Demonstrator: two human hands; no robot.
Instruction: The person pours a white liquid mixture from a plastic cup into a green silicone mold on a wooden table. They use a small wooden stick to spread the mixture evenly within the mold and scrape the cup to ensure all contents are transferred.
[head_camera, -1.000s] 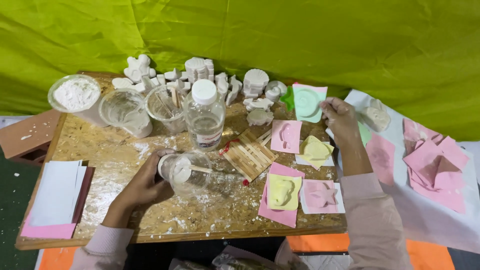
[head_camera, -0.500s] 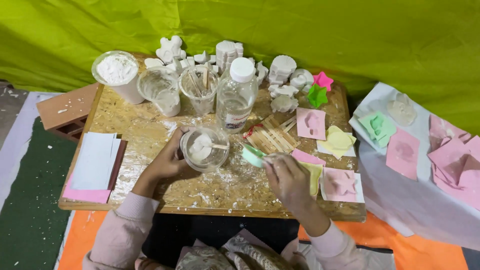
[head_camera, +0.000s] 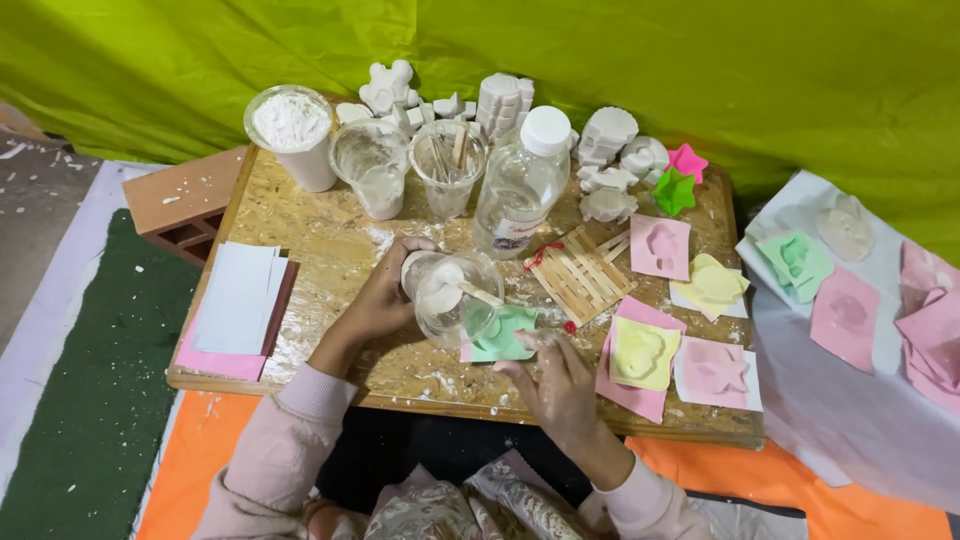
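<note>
My left hand (head_camera: 385, 290) grips a clear plastic cup (head_camera: 455, 295) tilted on its side above the wooden board (head_camera: 330, 250). White paste and a wooden stick (head_camera: 478, 293) sit inside the cup. Just below the cup's mouth lies a green mould on a green paper square (head_camera: 505, 335). My right hand (head_camera: 555, 380) rests on the board at that square's lower right edge, fingers spread and touching it. Both wrists wear pale pink sleeves.
At the back stand a cup of white powder (head_camera: 292, 130), two used cups (head_camera: 375, 165), a clear bottle (head_camera: 520, 185) and several white plaster casts (head_camera: 505, 100). Pink and yellow moulds (head_camera: 640, 355) lie at right. A stick trivet (head_camera: 580, 272) and paper stack (head_camera: 235, 300) flank the cup.
My right hand fetched the green mould from the far right and set it down in front of me. The left hand has tipped the cup over it. The view shifted right and nearer.
</note>
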